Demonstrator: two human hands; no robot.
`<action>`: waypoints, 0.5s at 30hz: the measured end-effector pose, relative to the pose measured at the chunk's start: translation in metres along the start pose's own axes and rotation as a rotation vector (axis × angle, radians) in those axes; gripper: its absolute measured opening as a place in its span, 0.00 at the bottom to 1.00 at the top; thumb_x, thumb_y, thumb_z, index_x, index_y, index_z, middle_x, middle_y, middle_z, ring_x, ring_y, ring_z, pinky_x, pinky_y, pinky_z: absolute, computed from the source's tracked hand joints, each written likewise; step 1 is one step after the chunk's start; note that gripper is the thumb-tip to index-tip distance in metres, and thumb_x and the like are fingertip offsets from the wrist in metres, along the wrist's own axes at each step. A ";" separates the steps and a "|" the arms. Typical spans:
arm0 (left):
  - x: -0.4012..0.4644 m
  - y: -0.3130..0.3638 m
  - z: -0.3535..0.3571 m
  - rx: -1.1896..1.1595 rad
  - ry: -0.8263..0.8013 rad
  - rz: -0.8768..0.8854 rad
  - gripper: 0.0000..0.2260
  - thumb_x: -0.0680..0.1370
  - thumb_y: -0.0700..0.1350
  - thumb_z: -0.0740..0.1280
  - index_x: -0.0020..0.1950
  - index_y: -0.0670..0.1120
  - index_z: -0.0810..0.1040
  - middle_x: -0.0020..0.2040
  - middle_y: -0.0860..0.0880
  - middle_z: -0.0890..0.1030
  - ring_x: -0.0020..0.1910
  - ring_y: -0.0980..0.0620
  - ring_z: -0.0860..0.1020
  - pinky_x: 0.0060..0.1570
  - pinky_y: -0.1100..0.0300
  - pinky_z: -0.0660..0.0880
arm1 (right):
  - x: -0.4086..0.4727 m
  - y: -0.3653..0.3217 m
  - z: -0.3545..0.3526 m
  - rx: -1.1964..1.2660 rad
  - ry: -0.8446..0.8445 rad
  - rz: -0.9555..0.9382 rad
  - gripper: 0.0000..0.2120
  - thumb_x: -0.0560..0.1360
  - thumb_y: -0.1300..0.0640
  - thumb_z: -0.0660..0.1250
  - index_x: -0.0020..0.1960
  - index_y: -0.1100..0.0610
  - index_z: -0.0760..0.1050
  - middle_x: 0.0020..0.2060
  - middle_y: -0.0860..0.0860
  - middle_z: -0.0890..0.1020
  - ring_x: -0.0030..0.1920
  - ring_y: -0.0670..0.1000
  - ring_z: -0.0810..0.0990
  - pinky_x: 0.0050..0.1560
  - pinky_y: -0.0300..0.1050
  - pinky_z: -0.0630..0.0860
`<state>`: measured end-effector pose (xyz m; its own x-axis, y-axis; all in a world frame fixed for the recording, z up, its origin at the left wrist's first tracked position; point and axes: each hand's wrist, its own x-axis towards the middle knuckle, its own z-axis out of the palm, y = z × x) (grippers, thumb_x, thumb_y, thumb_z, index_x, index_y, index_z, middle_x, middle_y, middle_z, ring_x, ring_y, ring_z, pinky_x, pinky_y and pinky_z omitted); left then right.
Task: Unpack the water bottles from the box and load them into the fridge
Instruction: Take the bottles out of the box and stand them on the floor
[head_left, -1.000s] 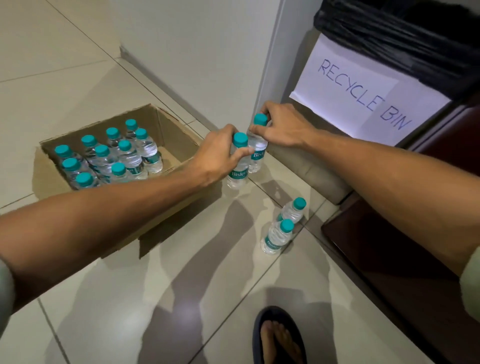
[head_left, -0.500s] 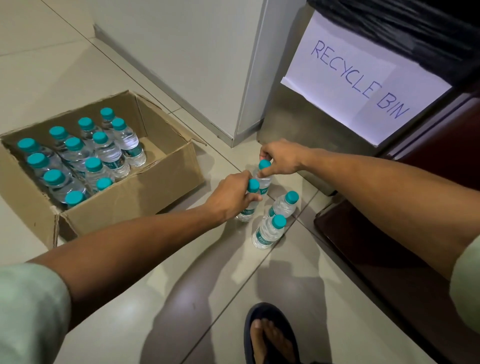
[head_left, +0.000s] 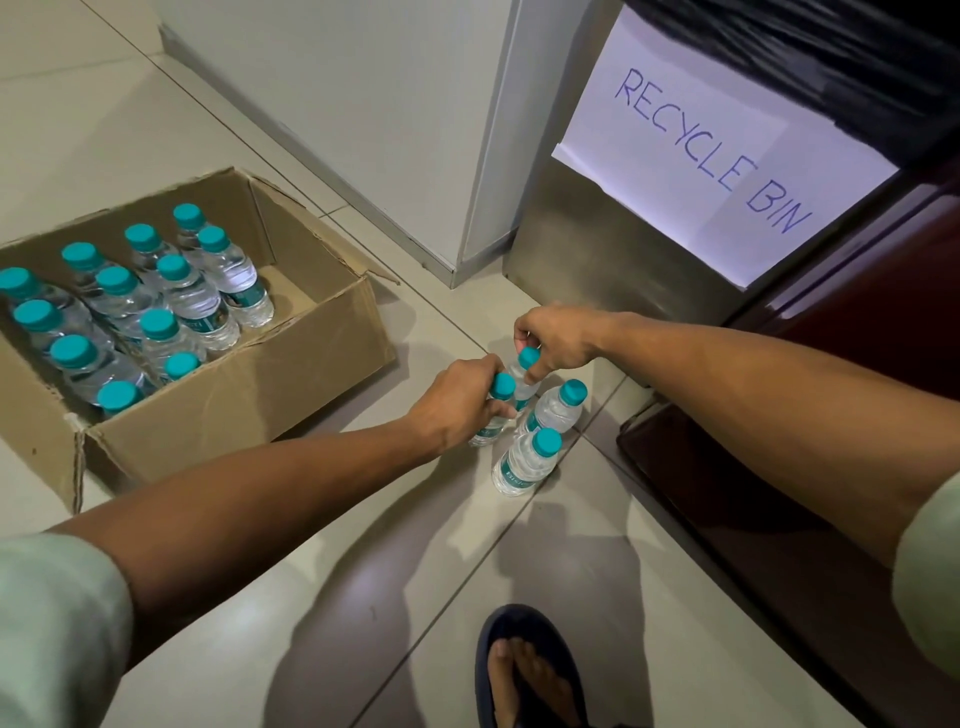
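Both arms extended forward and down over tile floor (head_left: 218, 597), forearms bare, pale sleeves at the frame edges.

Left hand (head_left: 457, 402) reaching in from lower left, knuckles up, fingers curled tight round the neck of a bottle (head_left: 491, 423), teal cap poking out above the thumb. Bottle upright; base at or just above the floor, cannot tell which.

Right hand (head_left: 558, 338) coming in from the right, wrist bent down, fingertips pinched on the cap of a second bottle (head_left: 522, 374). Upright too, touching or just beside the left one; its base hidden behind the left hand.

Two more bottles standing free on the floor just right of those: one (head_left: 553, 410) nearer the bin, one (head_left: 524, 462) nearer the camera. Neither touched by a hand.

Box (head_left: 270, 395) open on the floor to the left, well stocked: about a dozen teal-capped bottles (head_left: 192, 296) upright, packed toward its left and back, bare cardboard in the right front corner.

Steel bin (head_left: 597, 260) behind the hands, black liner on top, paper sign (head_left: 727, 156) reading "RECYCLE BIN". Dark maroon panel (head_left: 831, 441) along the right edge; cannot tell if fridge.

Foot in a dark sandal (head_left: 530, 675) at bottom centre.
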<state>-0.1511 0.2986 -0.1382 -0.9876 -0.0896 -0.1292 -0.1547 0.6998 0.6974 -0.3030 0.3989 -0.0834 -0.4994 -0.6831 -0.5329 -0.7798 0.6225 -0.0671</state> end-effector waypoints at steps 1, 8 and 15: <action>-0.001 0.001 0.001 -0.007 -0.008 0.003 0.17 0.77 0.47 0.71 0.63 0.45 0.73 0.60 0.46 0.80 0.53 0.49 0.79 0.51 0.61 0.74 | 0.000 0.000 0.001 -0.002 -0.009 0.004 0.13 0.75 0.54 0.75 0.52 0.52 0.72 0.52 0.52 0.79 0.51 0.53 0.79 0.54 0.44 0.80; -0.004 0.005 0.002 -0.038 -0.047 0.016 0.18 0.77 0.47 0.71 0.64 0.46 0.72 0.61 0.46 0.80 0.55 0.49 0.79 0.54 0.59 0.75 | 0.003 0.002 0.001 0.036 -0.010 0.004 0.12 0.75 0.56 0.75 0.52 0.52 0.73 0.54 0.53 0.80 0.54 0.53 0.79 0.54 0.41 0.79; -0.006 0.005 0.000 0.002 -0.077 0.043 0.19 0.77 0.49 0.70 0.65 0.45 0.72 0.61 0.46 0.80 0.55 0.49 0.78 0.54 0.62 0.73 | 0.005 0.000 -0.007 0.020 -0.088 0.006 0.12 0.73 0.59 0.76 0.49 0.52 0.72 0.56 0.54 0.80 0.42 0.50 0.80 0.40 0.36 0.79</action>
<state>-0.1457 0.3026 -0.1346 -0.9883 -0.0048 -0.1525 -0.1117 0.7034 0.7020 -0.3083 0.3931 -0.0799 -0.4679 -0.6438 -0.6054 -0.7691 0.6341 -0.0800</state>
